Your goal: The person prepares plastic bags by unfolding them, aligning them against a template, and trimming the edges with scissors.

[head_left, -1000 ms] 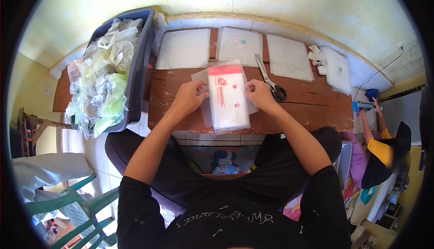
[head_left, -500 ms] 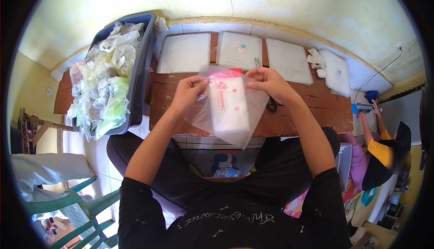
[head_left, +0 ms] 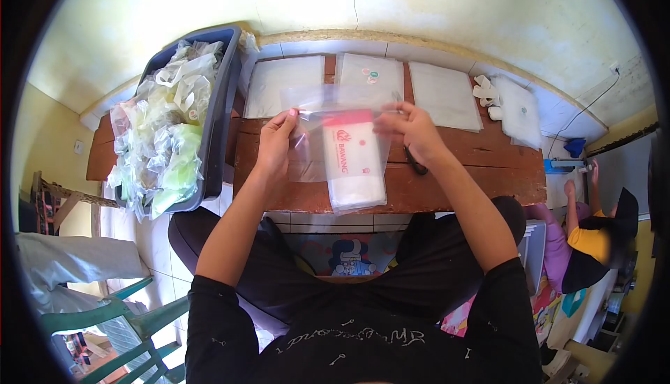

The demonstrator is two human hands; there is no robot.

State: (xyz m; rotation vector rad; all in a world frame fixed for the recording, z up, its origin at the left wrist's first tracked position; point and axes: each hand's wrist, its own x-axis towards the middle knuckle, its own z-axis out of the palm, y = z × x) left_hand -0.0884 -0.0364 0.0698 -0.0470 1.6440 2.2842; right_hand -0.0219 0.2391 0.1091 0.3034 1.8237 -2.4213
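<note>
My left hand (head_left: 275, 141) pinches the left edge of a clear plastic bag (head_left: 307, 155) between thumb and fingertips. My right hand (head_left: 413, 131) is at the bag's right side; its fingers are smeared by motion, so their grip is unclear. Under the thin plastic lies a pack of white plastic bags (head_left: 356, 175) printed "BAWANG" in red, with a red band at its top end. It rests on the brown wooden table near the front edge. Scissors with a dark handle (head_left: 416, 163) lie beside it, partly behind my right hand.
Flat stacks of clear bags (head_left: 286, 85) line the table's (head_left: 474, 182) wall side. A dark tub (head_left: 213, 140) full of crumpled plastic bags stands left. A green chair (head_left: 112, 318) is at lower left. At far right another person (head_left: 583, 244) reaches toward a blue device (head_left: 562, 166).
The clear bag has shifted up and left off the printed pack, baring its lower end. My left hand has moved slightly left; my right fingers have spread and are blurred.
</note>
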